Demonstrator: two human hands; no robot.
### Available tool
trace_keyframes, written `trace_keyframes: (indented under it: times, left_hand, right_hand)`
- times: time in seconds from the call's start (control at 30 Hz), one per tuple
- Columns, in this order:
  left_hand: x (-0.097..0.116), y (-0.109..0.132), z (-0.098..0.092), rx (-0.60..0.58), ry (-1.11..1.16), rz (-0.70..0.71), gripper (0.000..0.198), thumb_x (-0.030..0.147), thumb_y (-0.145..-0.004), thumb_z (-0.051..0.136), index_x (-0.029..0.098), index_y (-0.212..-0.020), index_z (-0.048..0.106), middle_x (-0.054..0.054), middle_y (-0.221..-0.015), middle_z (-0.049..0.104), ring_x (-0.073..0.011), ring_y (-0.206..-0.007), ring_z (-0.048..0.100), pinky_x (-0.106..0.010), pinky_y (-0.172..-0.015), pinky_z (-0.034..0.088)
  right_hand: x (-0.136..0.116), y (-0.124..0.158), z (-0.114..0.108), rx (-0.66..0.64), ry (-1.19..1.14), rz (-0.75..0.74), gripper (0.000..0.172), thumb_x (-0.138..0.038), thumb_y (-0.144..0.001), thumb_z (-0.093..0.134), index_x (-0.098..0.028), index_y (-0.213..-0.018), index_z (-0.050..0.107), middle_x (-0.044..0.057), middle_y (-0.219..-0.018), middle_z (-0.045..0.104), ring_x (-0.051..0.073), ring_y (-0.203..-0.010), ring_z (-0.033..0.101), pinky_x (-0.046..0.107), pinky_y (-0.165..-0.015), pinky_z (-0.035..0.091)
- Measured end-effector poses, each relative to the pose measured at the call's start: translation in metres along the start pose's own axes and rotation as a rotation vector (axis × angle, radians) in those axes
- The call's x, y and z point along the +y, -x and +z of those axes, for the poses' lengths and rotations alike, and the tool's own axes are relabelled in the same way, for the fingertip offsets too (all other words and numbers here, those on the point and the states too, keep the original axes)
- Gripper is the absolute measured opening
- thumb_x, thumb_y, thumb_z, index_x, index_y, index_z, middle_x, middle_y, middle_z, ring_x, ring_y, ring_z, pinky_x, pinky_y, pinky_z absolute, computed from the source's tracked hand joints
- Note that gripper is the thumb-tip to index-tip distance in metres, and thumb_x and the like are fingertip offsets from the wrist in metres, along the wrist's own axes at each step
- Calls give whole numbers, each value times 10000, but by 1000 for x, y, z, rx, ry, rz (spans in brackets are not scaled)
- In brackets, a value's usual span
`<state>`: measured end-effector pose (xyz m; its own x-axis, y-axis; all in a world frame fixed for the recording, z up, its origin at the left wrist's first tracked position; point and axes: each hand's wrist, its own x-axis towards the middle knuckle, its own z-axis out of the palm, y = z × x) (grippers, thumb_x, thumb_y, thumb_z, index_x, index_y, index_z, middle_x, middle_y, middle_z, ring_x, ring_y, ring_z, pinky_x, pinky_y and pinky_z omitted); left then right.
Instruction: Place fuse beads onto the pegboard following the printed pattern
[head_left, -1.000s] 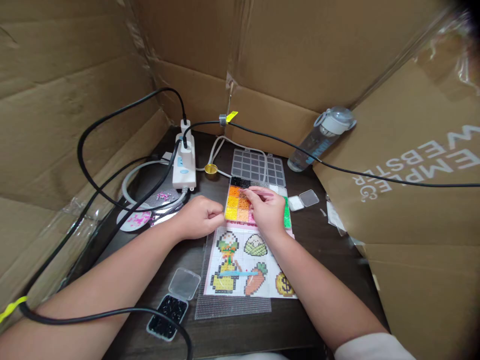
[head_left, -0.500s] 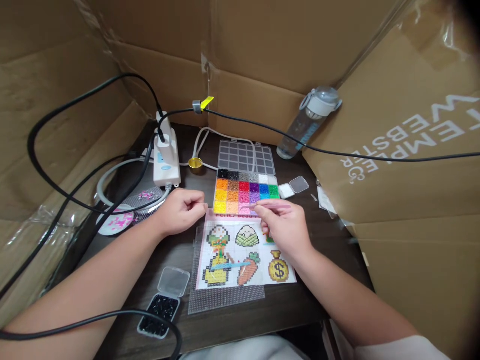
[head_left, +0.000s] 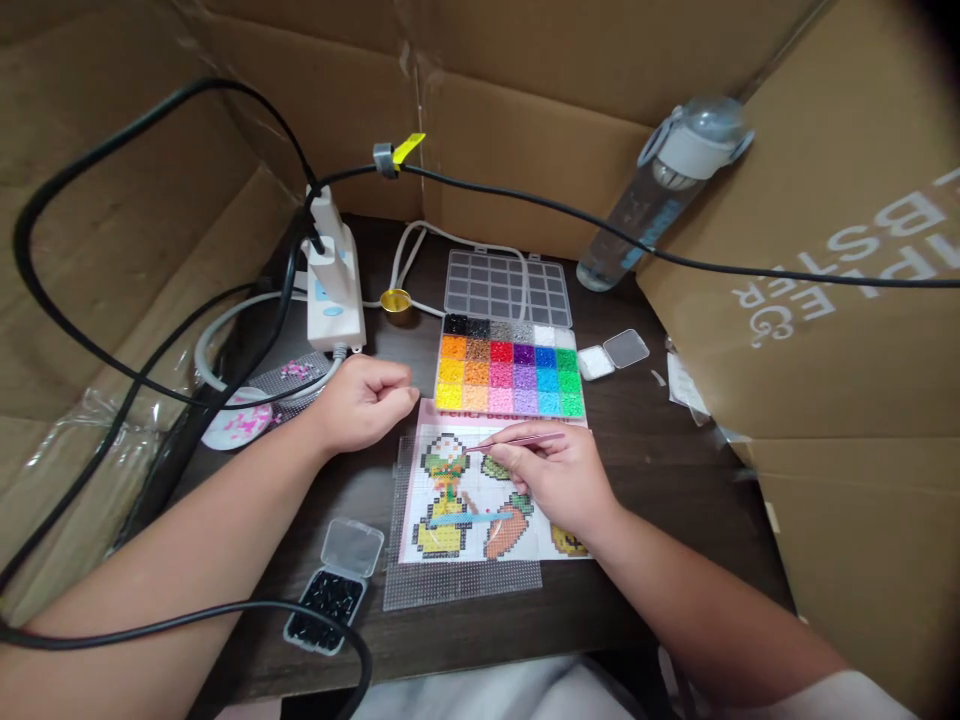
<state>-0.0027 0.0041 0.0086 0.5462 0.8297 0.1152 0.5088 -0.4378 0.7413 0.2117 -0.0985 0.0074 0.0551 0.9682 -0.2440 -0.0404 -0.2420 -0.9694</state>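
My right hand [head_left: 559, 475] pinches a pair of pink tweezers [head_left: 517, 440], held over the bead pattern sheet [head_left: 469, 535]. The tweezer tips point left, by the green-and-white figure at the sheet's upper left; whether a bead is between them is too small to tell. Beads lie partly placed across the sheet's left figures. Beside the sheet's upper left corner, my left hand [head_left: 365, 403] rests in a loose fist, with no object showing in it. Just beyond the sheet lies a bead box [head_left: 512, 370] with many colours in compartments. A clear pegboard [head_left: 465, 588] sticks out under the sheet.
A small box of black beads [head_left: 328, 605] stands front left. The white power strip [head_left: 335, 300], gold cup [head_left: 396, 306] and water bottle [head_left: 664, 195] are farther back. Black cable [head_left: 525, 195] crosses above the table. A small box of white beads [head_left: 596, 362] lies to the right.
My right hand has brought the tweezers from the bead box's near edge down and left over the pattern sheet. The view has shifted slightly; my left hand stays in a fist.
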Motion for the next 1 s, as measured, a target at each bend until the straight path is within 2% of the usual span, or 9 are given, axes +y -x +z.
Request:
trace_keyframes:
  times: [0.2,0.37,0.8,1.0]
  left_hand:
    - [1,0,1,4,11,13,352,299,-730,453,206,-476,228,53,-458,231,-64,-446,243,-236,-445,227]
    - [2,1,1,16,4,33,357,284,-732,454,198,-472,226,58,-455,216,-59,-442,228,-231,-437,218]
    - [2,1,2,9,7,4,363,281,-725,467,193,-467,228,56,-458,209,-59,-447,227,-228,-440,211]
    - [2,2,2,6,9,-6,355,278,-721,470,196,-464,239,53,-461,215,-63,-450,233,-235,-444,217]
  right_hand:
    - [5,2,8,-2,39,14,51,-240,-657,755,-197,-684,762,34,-703,754,170,-616,672,298,-581,576]
    - [10,2,9,-22,54,-4,44,-233,-671,758,-203,-703,767,43,-754,770,195,-739,721,336,-749,605]
    - [11,3,8,-59,105,-66,68,-282,-711,744,-219,-724,767,38,-763,771,208,-752,730,378,-764,616]
    - [12,2,8,-56,106,-61,33,-236,-707,746,-223,-728,768,32,-767,772,202,-754,728,369,-764,612]
